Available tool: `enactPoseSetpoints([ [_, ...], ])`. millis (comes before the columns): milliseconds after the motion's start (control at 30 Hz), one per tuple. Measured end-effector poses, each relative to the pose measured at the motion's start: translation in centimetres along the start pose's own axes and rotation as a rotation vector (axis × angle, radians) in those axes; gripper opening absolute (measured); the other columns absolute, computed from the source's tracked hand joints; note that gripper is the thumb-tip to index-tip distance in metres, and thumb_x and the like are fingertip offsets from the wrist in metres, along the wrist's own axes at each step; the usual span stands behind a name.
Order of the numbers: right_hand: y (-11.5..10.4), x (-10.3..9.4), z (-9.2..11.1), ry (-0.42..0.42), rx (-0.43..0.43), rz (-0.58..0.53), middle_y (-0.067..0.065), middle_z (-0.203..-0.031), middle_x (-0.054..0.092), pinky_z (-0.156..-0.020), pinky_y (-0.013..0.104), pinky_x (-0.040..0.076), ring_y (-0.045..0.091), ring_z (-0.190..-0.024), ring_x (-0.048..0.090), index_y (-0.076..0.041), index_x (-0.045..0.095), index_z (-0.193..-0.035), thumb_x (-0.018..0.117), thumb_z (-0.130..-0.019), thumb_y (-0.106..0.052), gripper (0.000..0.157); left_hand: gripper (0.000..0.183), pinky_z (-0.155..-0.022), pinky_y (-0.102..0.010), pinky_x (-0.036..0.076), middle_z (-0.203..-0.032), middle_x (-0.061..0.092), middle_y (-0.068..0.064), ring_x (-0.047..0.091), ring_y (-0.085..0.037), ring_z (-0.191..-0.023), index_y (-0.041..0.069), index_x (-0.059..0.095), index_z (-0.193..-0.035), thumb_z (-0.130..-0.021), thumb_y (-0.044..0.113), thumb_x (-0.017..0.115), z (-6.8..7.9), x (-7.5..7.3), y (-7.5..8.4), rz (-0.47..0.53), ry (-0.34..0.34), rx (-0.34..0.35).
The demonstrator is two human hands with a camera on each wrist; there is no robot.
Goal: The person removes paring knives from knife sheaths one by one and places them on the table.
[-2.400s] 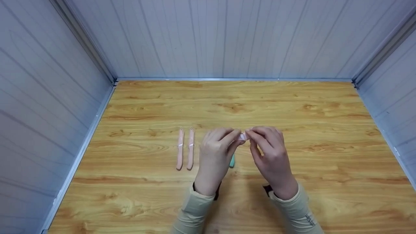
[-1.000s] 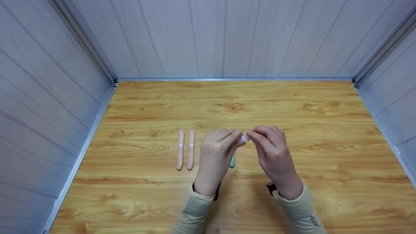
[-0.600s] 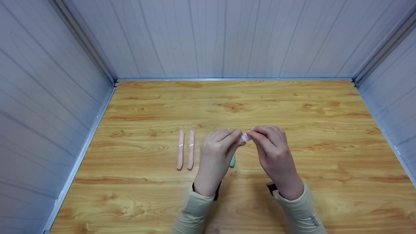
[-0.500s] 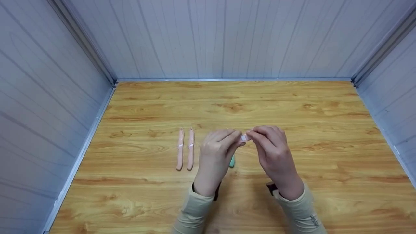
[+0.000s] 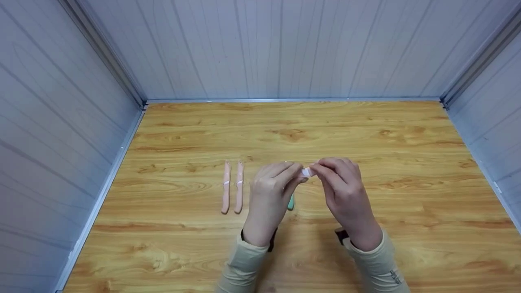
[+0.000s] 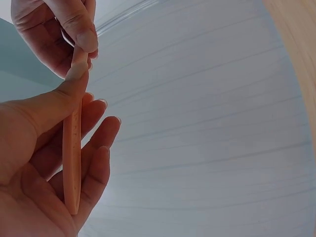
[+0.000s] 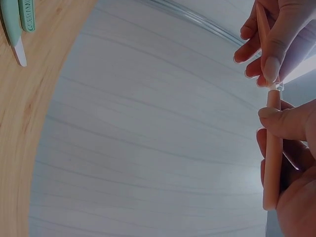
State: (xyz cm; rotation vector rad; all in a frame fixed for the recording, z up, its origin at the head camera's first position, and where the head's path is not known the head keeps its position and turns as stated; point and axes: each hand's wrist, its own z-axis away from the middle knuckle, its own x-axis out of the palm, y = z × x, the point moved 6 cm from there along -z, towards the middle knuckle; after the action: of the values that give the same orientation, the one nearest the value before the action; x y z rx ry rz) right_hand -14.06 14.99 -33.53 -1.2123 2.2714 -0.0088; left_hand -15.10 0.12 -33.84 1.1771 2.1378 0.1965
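Both hands hold one pink ceramic knife above the table. My left hand (image 5: 270,187) pinches its pink sheath (image 6: 72,158) between thumb and fingers, the sheath lying along the palm in the left wrist view. My right hand (image 5: 344,191) grips the pink handle (image 7: 272,163), thumb pressed along it. Between the hands a short white stretch of blade (image 5: 306,172) shows; the rest of the blade is hidden by the sheath and fingers. Under the hands, a green handle (image 5: 290,202) is partly covered by my left hand.
Two pink sheathed knives (image 5: 226,187) lie parallel on the wooden table (image 5: 163,244), left of my left hand. In the right wrist view, a green knife (image 7: 12,24) with bare white blade lies beside a green sheath (image 7: 27,15). Pale panels (image 5: 260,49) wall the table.
My right hand has shifted very slightly right and its wrist has turned outward a little. My left hand has hardly moved. The grips and the knives on the table look the same.
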Motion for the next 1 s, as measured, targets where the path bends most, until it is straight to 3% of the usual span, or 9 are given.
enactPoseSetpoints([
  [367, 0.07, -0.17, -0.01, -0.013, 0.001, 0.011, 0.010, -0.101, 0.063, -0.080, 0.042, 0.039, 0.028, -0.090, 0.057, -0.001, 0.071, -0.103, 0.056, -0.096, -0.009, 0.019, 0.022, -0.084, -0.026, 0.048, -0.097, 0.070, 0.001, 0.063, -0.012, -0.091, 0.009, 0.075, -0.102, -0.085, 0.023, 0.071, 0.04, -0.03, -0.01, -0.007, -0.001, -0.010],
  [733, 0.09, -0.32, -0.07, -0.003, -0.004, -0.009, 0.010, -0.100, 0.064, -0.081, 0.042, 0.039, 0.028, -0.089, 0.056, 0.000, 0.071, -0.102, 0.060, -0.092, -0.003, 0.015, 0.022, -0.083, -0.026, 0.047, -0.097, 0.070, 0.002, 0.062, -0.012, -0.090, 0.009, 0.075, -0.101, -0.084, 0.022, 0.073, 0.01, -0.03, -0.12, 0.006, -0.004, -0.003],
  [1000, 0.21, -0.37, -0.04, -0.021, 0.000, 0.007, 0.010, -0.101, 0.063, -0.081, 0.042, 0.039, 0.028, -0.089, 0.056, 0.000, 0.071, -0.103, 0.058, -0.095, -0.006, 0.017, 0.021, -0.082, -0.027, 0.047, -0.096, 0.069, 0.002, 0.062, -0.012, -0.090, 0.009, 0.075, -0.101, -0.082, 0.020, 0.074, -0.04, 0.00, -0.14, 0.010, -0.011, 0.003],
])
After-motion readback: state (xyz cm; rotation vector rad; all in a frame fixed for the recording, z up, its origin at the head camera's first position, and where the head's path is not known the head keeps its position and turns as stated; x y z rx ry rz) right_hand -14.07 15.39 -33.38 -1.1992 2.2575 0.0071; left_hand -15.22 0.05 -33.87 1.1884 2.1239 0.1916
